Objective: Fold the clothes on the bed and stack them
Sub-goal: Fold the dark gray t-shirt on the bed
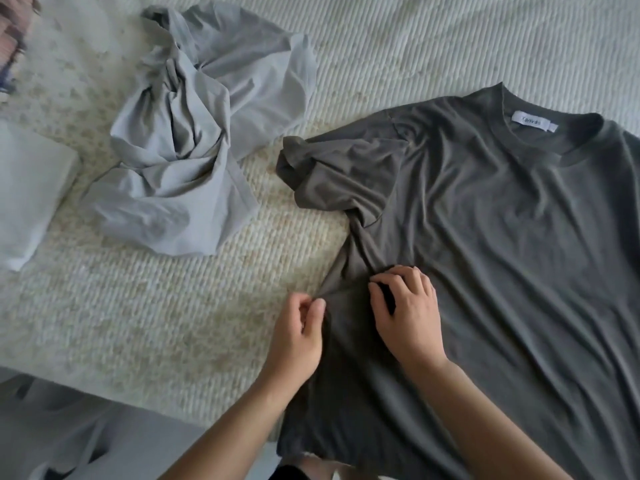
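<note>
On the bed: a dark tee point(485, 237) is spread face up on the ribbed bed point(450, 39), collar and white label toward the far side, hem hanging a bit over the near edge.
Why it's laid flat: looks like the usual setup so the sides can be folded in. Body is mostly smooth, but the side nearest the hands is all bunched up.
Left hand point(298, 334): at the side seam of the tee, fingers closed in a pinch on the fabric edge, pulling a small ridge of cloth outward.
Right hand point(405, 313): on top of the tee just beside the left one, fingers curled down into the fabric, gripping a fold. Guessing it anchors the cloth while the other hand tugs the seam straight.
Sleeve point(311, 168): crumpled and rolled in on itself, well apart from both hands. Probably needs flattening before any fold goes in.
Grey shirt point(194, 133): twisted heap further over on the bed, near the tee's sleeve but not touching it. Not folded yet.
Folded pile point(31, 188): pale folded cloth at the frame's left edge, likely where finished pieces get stacked. Can't tell how many are in it.
Containers: none visible, no basket or box, everything sits right on the bed.
Progress: early-ish, the tee is only being straightened, one more shirt waiting.
</note>
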